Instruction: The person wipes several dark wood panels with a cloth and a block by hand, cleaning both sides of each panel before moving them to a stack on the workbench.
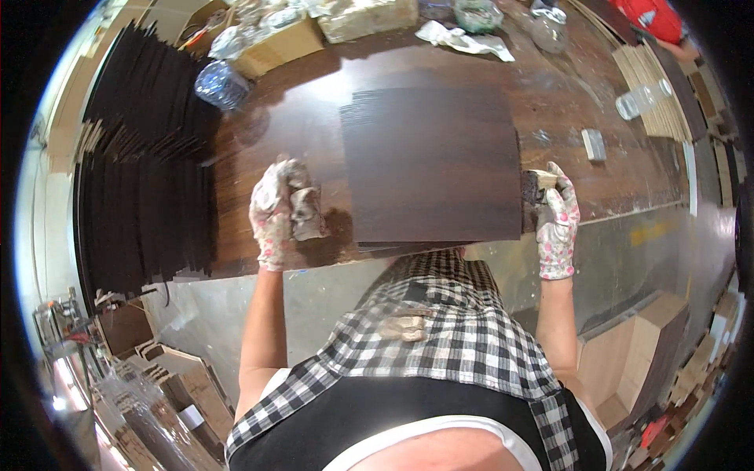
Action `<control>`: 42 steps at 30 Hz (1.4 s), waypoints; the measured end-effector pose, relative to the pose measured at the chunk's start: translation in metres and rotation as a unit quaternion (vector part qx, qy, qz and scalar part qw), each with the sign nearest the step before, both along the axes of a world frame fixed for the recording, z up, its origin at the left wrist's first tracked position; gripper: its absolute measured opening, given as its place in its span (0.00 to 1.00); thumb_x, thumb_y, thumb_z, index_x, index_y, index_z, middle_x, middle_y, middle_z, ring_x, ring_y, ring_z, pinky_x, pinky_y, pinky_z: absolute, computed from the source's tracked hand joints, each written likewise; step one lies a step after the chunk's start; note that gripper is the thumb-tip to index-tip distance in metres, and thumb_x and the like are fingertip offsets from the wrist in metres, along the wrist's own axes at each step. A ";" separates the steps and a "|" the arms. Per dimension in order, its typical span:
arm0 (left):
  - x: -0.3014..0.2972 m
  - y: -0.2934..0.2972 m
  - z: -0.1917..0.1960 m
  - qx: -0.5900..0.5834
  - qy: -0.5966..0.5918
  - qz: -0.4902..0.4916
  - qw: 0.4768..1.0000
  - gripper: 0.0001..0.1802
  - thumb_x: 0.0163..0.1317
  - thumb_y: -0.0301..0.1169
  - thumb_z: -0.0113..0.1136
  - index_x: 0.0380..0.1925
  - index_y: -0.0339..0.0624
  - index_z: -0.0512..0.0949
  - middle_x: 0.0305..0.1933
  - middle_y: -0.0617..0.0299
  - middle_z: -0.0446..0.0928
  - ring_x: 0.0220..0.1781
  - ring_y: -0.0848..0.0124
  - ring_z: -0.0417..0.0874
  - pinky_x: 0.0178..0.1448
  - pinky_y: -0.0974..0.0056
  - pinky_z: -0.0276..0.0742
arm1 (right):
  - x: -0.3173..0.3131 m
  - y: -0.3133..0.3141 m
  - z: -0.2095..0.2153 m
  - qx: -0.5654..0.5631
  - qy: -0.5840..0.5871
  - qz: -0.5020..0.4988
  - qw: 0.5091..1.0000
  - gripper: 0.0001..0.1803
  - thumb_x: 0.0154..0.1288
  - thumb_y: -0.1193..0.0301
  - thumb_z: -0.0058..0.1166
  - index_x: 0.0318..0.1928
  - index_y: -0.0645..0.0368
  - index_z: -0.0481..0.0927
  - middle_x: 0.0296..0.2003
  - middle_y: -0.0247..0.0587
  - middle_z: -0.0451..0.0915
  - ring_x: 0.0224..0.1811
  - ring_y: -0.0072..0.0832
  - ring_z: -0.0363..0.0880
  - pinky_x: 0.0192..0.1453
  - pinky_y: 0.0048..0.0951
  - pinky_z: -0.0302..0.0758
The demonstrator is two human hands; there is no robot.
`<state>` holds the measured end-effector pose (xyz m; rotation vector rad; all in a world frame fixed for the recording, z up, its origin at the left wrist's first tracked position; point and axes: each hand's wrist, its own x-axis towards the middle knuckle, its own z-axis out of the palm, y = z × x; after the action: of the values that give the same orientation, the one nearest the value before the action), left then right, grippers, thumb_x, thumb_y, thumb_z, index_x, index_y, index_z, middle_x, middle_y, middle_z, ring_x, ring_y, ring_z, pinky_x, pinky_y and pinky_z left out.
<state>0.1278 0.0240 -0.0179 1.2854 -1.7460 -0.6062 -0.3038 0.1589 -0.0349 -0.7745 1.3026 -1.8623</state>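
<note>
A stack of dark brown wood-grain panels [432, 161] lies before me at the table's front edge. To its left, my left hand [272, 208], in a white glove with pink spots, is closed on a crumpled, stained rag [307, 213] at the tabletop. My right hand [558, 220], gloved alike, is at the stack's right edge. Its fingers pinch a short brush [539, 185] with a pale wooden top and a dark end beside the panels. The exact shape of the dark end is hard to make out.
Tall stacks of dark boards [149, 188] stand at left. Along the back are a cardboard box [279, 53], a white cloth [463, 39] and a jar [548, 30]. At right lie a small pale block [594, 145], a clear bottle [644, 99] and stacked boards [648, 67].
</note>
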 end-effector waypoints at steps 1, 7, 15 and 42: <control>-0.038 0.007 0.016 -0.026 0.003 -0.021 0.999 0.09 0.71 0.27 0.55 0.43 0.38 0.83 0.40 0.61 0.84 0.45 0.70 0.84 0.54 0.65 0.80 | -0.018 -0.002 -0.005 0.019 -0.022 0.024 0.999 0.23 0.70 0.80 0.51 0.64 0.65 0.74 0.61 0.40 0.76 0.60 0.25 0.74 0.64 0.28 0.73; -0.066 0.012 0.006 0.054 -0.168 -0.183 0.967 0.24 0.51 0.31 0.66 0.52 0.51 0.83 0.58 0.54 0.81 0.62 0.52 0.77 0.68 0.54 0.72 | 0.015 -0.019 -0.013 0.047 -0.011 0.008 0.999 0.22 0.70 0.78 0.53 0.64 0.63 0.75 0.57 0.40 0.77 0.56 0.25 0.76 0.61 0.26 0.74; -0.097 0.026 -0.020 0.111 -0.067 -0.229 0.965 0.28 0.48 0.26 0.62 0.54 0.50 0.83 0.63 0.43 0.77 0.63 0.50 0.77 0.68 0.54 0.72 | -0.041 -0.014 0.054 0.043 0.058 0.016 0.997 0.24 0.69 0.77 0.53 0.65 0.65 0.74 0.56 0.41 0.79 0.55 0.26 0.78 0.61 0.29 0.75; -0.023 -0.021 -0.052 0.189 0.111 0.003 0.976 0.22 0.59 0.29 0.73 0.52 0.37 0.80 0.45 0.68 0.79 0.46 0.79 0.77 0.50 0.72 0.74 | 0.000 -0.070 0.045 0.044 0.177 0.080 0.980 0.24 0.66 0.79 0.61 0.63 0.62 0.77 0.54 0.37 0.80 0.55 0.24 0.78 0.62 0.25 0.75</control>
<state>0.1052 0.0033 -0.0703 1.4140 -1.4848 -1.0752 -0.3037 0.0894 0.0100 -1.1667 1.4800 -1.5757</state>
